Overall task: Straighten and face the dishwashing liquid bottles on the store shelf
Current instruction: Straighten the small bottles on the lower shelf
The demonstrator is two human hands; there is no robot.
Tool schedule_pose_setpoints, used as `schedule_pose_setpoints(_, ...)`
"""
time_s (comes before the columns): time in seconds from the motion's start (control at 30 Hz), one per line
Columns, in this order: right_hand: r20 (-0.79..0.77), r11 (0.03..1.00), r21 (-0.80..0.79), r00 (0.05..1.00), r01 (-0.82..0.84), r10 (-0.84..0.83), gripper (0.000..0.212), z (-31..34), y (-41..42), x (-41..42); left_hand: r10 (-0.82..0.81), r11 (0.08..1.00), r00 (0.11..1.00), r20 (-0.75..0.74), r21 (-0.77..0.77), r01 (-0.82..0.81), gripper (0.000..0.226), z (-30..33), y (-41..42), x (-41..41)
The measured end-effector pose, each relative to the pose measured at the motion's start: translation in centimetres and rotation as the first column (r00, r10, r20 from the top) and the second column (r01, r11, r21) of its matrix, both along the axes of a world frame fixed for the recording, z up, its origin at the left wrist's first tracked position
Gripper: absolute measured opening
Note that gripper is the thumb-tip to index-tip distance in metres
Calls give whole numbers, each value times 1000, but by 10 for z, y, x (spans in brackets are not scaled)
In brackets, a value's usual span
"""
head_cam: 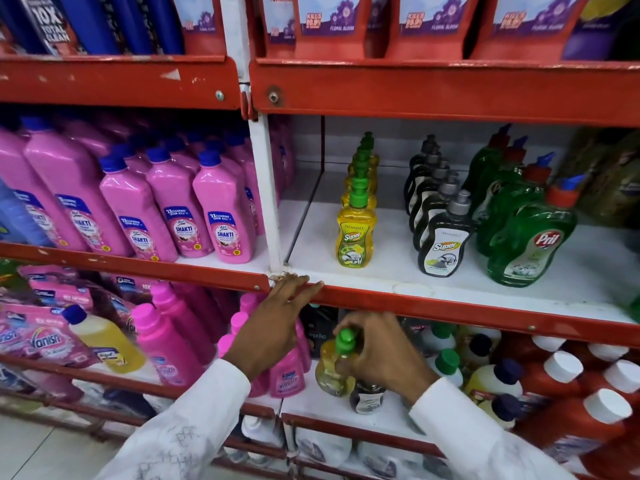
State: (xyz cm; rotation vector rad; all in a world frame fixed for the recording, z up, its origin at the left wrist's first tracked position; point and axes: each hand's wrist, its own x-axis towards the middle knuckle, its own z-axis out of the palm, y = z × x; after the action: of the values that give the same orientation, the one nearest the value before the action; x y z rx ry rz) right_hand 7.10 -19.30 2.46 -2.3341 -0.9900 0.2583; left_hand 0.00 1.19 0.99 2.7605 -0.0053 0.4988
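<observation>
On the middle white shelf (pixel 381 271) stand three rows of dish liquid running front to back: yellow bottles with green caps (pixel 355 233), black bottles with grey caps (pixel 441 244) and green Pril bottles (pixel 530 244). Their front labels face me. My right hand (pixel 377 348) is below that shelf, closed around a yellow green-capped bottle (pixel 334 370), which it holds tilted over a small dark bottle (pixel 367 398) on the lower shelf. My left hand (pixel 277 320) has its fingers spread, with the fingertips resting on the red shelf lip (pixel 450 311).
Pink Shakti bottles (pixel 221 220) fill the left bay behind a white upright post (pixel 266 188). The lower shelf holds pink bottles (pixel 166 341), Vanish pouches (pixel 38 334) and red bottles with white caps (pixel 588 420). Red refill pouches (pixel 332 26) stand on the top shelf.
</observation>
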Motion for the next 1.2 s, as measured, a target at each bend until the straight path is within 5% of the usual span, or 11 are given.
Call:
schedule_pose_setpoints(0.17, 83, 947, 316, 993, 49, -79, 37, 110, -20, 3, -30, 996, 999, 30, -81, 32, 86, 4, 4, 0)
schedule_pose_setpoints(0.33, 238, 943, 333, 969, -16, -67, 32, 162, -8, 28, -23, 997, 999, 29, -73, 25, 83, 5, 2, 0)
schedule_pose_setpoints(0.77, 245, 999, 44, 969, -26, 14, 45, 136, 29, 98, -6, 993, 1000, -5, -116, 6, 87, 6, 2, -1)
schedule_pose_setpoints(1.03, 261, 985, 173, 965, -10, -36, 67, 127, 5, 94, 104, 993, 993, 62, 45, -107, 71, -1, -37, 8)
schedule_pose_setpoints(1.2, 382, 885, 465, 898, 18, -219, 34, 87, -41, 50, 85, 996, 996, 39, 36, -86, 73, -3, -54, 16)
